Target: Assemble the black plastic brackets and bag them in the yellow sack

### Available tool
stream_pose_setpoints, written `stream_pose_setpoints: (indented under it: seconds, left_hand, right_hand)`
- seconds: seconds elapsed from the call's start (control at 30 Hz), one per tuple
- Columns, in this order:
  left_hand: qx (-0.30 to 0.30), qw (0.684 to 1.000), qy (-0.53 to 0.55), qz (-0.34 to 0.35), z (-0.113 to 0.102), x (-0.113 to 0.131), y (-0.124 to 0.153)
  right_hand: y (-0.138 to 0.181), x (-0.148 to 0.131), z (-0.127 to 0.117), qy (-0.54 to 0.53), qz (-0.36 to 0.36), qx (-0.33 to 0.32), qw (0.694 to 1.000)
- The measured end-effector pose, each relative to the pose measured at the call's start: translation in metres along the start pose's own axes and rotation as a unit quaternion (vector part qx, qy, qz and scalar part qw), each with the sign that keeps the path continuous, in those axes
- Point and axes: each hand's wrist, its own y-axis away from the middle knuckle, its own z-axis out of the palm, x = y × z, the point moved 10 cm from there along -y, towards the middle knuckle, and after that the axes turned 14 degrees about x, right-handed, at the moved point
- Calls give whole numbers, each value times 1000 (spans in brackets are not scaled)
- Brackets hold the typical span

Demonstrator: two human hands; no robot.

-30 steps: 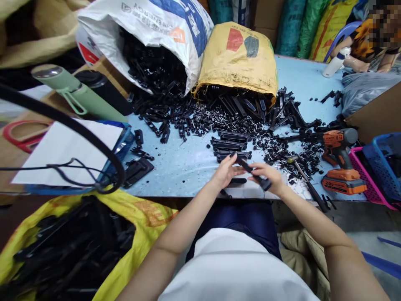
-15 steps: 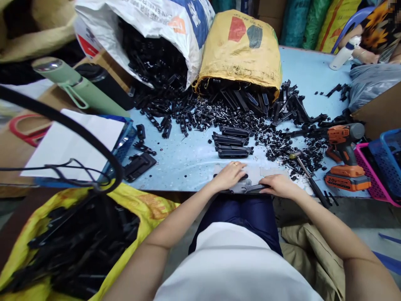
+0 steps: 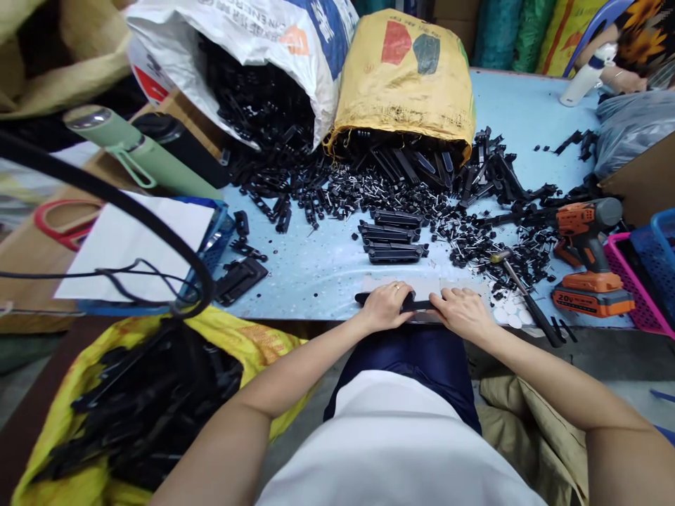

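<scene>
At the table's front edge I hold a long black plastic part [image 3: 420,306] level between both hands. My left hand [image 3: 387,307], with a ring on one finger, is closed over its left portion, and a dark end sticks out past the fingers. My right hand [image 3: 463,310] grips the right end, which its fingers hide. Just beyond the hands, several similar black parts [image 3: 395,235] lie in a neat row. To the right of my right hand lie white discs [image 3: 510,310] and a hammer [image 3: 527,299].
Small black pieces and screws [image 3: 369,190] spread before a yellow sack [image 3: 406,77] and a white sack [image 3: 327,63]. An orange cordless drill [image 3: 590,256] stands right. At left are a green bottle [image 3: 142,158], a black cable [image 3: 105,193] and a yellow bag [image 3: 47,414] of black parts.
The black part has turned over, from its greyish, hinged-looking side to a smooth dark one. My fingers have shifted their grip, and the view has moved slightly.
</scene>
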Motion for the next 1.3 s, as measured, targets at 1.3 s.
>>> stream_pose_setpoints:
  seconds: [1.3]
  left_hand:
    - [-30,969,-174,-173,-38,-140,-28]
  right_hand:
    - [-44,128,59,-664,403,261,573]
